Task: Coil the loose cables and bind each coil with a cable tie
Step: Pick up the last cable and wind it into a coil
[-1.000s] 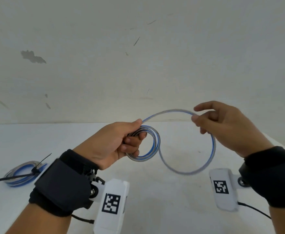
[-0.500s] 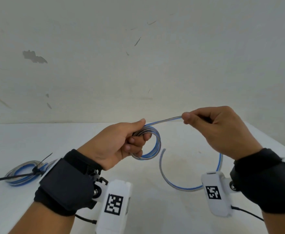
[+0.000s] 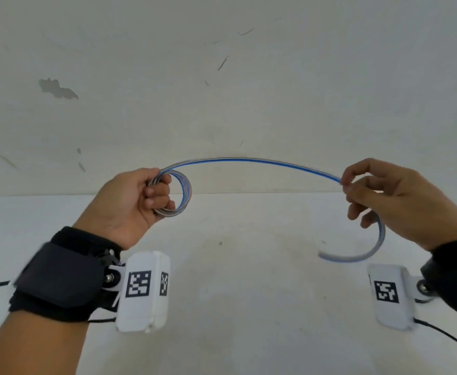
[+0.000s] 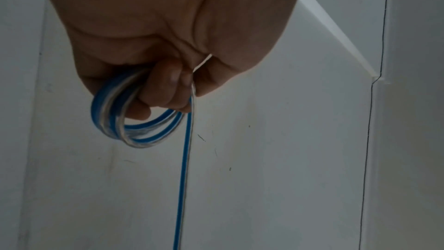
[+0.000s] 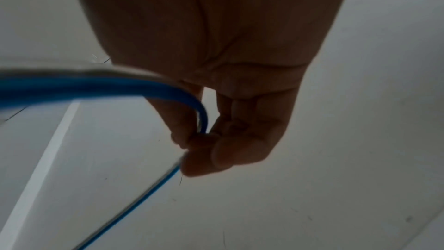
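My left hand (image 3: 151,193) grips a small coil (image 3: 181,193) of flat blue-and-clear cable, held up above the white table (image 3: 235,293). The left wrist view shows the coil (image 4: 113,119) looped round my curled fingers (image 4: 168,86). From the coil the loose cable (image 3: 249,160) arches to the right to my right hand (image 3: 357,190), which pinches it between thumb and fingertips. Past that pinch the tail (image 3: 368,253) curls down and left, its end free in the air. In the right wrist view the cable (image 5: 96,86) bends through my fingertips (image 5: 199,140).
A plain white wall (image 3: 222,77) stands behind the table. A black strip end (image 3: 1,283) pokes out at the left edge, beside my left wristband. White marker blocks (image 3: 143,290) hang below both wrists.
My hands have pulled apart, the right one sliding out along the cable. The big hanging loop has been drawn into a long arch. The tied coil at the left is now hidden behind my wrist.
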`<state>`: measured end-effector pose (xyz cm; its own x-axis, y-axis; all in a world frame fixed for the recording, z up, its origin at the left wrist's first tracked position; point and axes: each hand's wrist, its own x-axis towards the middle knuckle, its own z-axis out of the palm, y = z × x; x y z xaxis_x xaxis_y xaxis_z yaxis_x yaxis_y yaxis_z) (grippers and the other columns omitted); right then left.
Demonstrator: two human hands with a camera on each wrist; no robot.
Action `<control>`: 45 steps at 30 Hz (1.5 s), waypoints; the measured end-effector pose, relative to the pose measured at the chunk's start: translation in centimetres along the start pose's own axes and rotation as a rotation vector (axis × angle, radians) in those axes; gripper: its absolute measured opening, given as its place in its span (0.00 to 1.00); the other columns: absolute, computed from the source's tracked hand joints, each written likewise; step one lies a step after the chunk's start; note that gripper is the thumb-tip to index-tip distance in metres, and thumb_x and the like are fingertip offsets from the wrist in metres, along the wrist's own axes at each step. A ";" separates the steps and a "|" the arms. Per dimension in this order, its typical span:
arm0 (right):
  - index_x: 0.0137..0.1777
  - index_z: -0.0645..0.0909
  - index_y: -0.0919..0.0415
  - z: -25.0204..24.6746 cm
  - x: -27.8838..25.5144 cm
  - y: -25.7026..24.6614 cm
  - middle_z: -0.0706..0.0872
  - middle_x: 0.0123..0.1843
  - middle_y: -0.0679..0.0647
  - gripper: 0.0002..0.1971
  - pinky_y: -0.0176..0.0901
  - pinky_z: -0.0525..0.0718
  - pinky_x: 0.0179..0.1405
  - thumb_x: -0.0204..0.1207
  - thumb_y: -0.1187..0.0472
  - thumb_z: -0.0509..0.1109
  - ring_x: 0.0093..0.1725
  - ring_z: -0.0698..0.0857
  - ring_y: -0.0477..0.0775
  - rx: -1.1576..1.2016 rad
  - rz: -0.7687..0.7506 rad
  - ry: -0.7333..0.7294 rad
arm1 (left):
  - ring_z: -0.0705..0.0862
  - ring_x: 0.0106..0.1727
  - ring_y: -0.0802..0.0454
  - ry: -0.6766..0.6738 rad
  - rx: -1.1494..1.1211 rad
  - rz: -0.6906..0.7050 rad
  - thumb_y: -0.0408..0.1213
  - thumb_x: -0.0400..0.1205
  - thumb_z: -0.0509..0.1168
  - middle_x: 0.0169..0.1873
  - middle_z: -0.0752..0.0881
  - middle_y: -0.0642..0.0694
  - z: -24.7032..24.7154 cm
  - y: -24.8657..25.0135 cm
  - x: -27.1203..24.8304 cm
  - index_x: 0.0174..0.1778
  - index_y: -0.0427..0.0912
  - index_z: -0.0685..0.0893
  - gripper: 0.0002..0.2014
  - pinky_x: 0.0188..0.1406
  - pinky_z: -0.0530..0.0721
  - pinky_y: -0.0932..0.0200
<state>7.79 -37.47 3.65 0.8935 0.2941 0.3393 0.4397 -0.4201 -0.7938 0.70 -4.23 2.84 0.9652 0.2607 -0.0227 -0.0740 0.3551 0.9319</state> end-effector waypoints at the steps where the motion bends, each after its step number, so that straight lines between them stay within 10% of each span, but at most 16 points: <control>1: 0.41 0.85 0.53 0.1 0.0 -0.1 0.85 0.31 0.54 0.12 0.49 0.83 0.34 0.79 0.69 0.65 0.32 0.85 0.50 -0.019 -0.008 -0.021 | 0.62 0.15 0.59 0.001 0.011 0.007 0.39 0.85 0.52 0.18 0.63 0.54 0.0 -0.2 0.1 0.36 0.39 0.76 0.14 0.34 0.76 0.61; 8: 0.48 0.88 0.57 2.9 -0.5 -1.8 0.91 0.37 0.56 0.11 0.47 0.82 0.28 0.76 0.67 0.64 0.37 0.87 0.51 0.140 0.048 -0.258 | 0.62 0.15 0.60 -0.029 0.038 0.001 0.43 0.87 0.51 0.17 0.64 0.55 1.7 -1.4 0.2 0.37 0.40 0.75 0.16 0.34 0.79 0.62; 13: 0.40 0.90 0.46 4.8 -0.9 -2.6 0.77 0.28 0.54 0.08 0.28 0.70 0.29 0.68 0.45 0.74 0.26 0.73 0.42 -0.139 -0.167 -0.152 | 0.62 0.14 0.60 -0.008 0.083 -0.006 0.42 0.87 0.50 0.17 0.64 0.54 3.0 -2.3 -0.1 0.36 0.40 0.75 0.17 0.37 0.77 0.58; 16: 0.39 0.88 0.53 5.3 -1.1 -3.9 0.82 0.29 0.49 0.08 0.24 0.70 0.29 0.71 0.50 0.73 0.25 0.75 0.40 -0.020 -0.190 -0.168 | 0.62 0.15 0.60 -0.042 0.108 -0.022 0.43 0.87 0.51 0.18 0.64 0.54 3.7 -2.6 -0.4 0.36 0.40 0.75 0.17 0.37 0.77 0.58; 23: 0.70 0.61 0.43 7.4 -1.5 -4.9 0.86 0.35 0.62 0.33 0.47 0.87 0.33 0.73 0.65 0.75 0.30 0.88 0.60 0.268 -0.162 -0.236 | 0.64 0.17 0.58 -0.158 0.199 -0.056 0.43 0.87 0.51 0.18 0.67 0.53 5.6 -3.5 -1.5 0.34 0.41 0.73 0.17 0.33 0.80 0.61; 29: 0.59 0.81 0.59 8.1 -1.5 -4.6 0.92 0.35 0.49 0.12 0.35 0.83 0.46 0.80 0.70 0.63 0.37 0.89 0.45 0.072 -0.242 -0.292 | 0.75 0.22 0.55 -0.192 0.216 -0.063 0.42 0.87 0.52 0.20 0.77 0.49 6.5 -4.4 -1.8 0.33 0.39 0.76 0.18 0.30 0.82 0.62; 32: 0.52 0.88 0.53 7.8 -1.5 -4.5 0.89 0.29 0.46 0.08 0.34 0.81 0.33 0.77 0.63 0.70 0.25 0.82 0.47 -0.081 -0.328 -0.159 | 0.77 0.23 0.53 -0.205 0.210 -0.071 0.41 0.86 0.53 0.22 0.79 0.47 6.7 -4.6 -2.0 0.41 0.35 0.79 0.16 0.31 0.82 0.60; 36: 0.49 0.91 0.49 7.7 -1.2 -3.7 0.75 0.21 0.48 0.08 0.31 0.70 0.27 0.72 0.53 0.74 0.25 0.73 0.47 -0.190 -0.311 0.005 | 0.70 0.16 0.54 -0.285 0.201 -0.107 0.42 0.86 0.52 0.17 0.74 0.49 7.2 -4.6 -2.4 0.41 0.34 0.77 0.17 0.28 0.82 0.60; 41: 0.42 0.91 0.44 7.0 -1.0 -3.8 0.87 0.34 0.45 0.06 0.25 0.71 0.31 0.68 0.47 0.77 0.30 0.81 0.37 -0.138 -0.249 -0.032 | 0.58 0.13 0.60 -0.376 0.177 -0.188 0.45 0.86 0.50 0.17 0.63 0.53 7.3 -4.3 -2.8 0.34 0.39 0.75 0.19 0.28 0.80 0.62; 45: 0.34 0.89 0.55 6.2 -0.9 -3.7 0.78 0.21 0.56 0.12 0.31 0.71 0.24 0.73 0.49 0.73 0.20 0.71 0.46 -0.097 -0.228 -0.054 | 0.56 0.12 0.59 -0.415 0.188 -0.217 0.51 0.85 0.50 0.16 0.60 0.54 7.3 -3.9 -2.8 0.29 0.40 0.75 0.24 0.25 0.78 0.61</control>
<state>4.74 -30.83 3.16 0.7654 0.4348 0.4745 0.6381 -0.4173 -0.6470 0.10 -12.90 1.88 0.9746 -0.1935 -0.1131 0.1492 0.1836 0.9716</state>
